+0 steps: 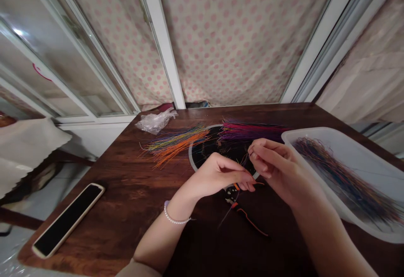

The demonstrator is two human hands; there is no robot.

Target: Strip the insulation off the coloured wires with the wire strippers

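My right hand (274,167) is nearly closed, its thumb and fingertips pinched together on a thin wire (245,162) that rises between my hands. My left hand (217,177), with a white pearl bracelet (175,215) at the wrist, is curled loosely, its fingers (243,178) pointing right towards the wire. I cannot tell whether it has hold of anything. Just below those fingers lie metal wire strippers with orange-and-black handles (243,214). Farther off, a fan of orange, yellow and green wires (176,146) and a bunch of magenta and purple wires (249,131) rest on a round black mat with a pale rim (202,155). To my right, a translucent white plastic tray (318,142) holds a long multicoloured wire bundle (344,180). All this sits on a dark wooden table (123,201).
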